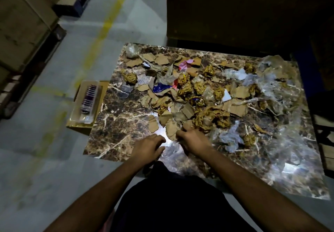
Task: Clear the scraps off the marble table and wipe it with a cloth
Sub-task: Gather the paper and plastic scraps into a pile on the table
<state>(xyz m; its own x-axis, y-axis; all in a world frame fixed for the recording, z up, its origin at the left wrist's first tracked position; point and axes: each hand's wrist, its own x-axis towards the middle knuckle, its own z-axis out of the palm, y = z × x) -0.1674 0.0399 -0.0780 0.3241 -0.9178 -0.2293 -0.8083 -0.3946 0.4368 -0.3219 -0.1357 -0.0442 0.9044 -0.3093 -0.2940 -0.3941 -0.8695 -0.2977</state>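
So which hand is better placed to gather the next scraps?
Probably the right hand: its fingers already touch the cardboard scraps at the pile's near edge. The left hand hovers over bare marble table, beside thin plastic only.

You face a brown marble table [117, 123] veined white — scraps [189, 94] mostly tan, some blue, pink, clear; floor [108, 14] grey, yellow-lined.

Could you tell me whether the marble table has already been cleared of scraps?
No, torn cardboard pieces, crumpled paper balls and clear plastic film lie scattered across most of the marble table.
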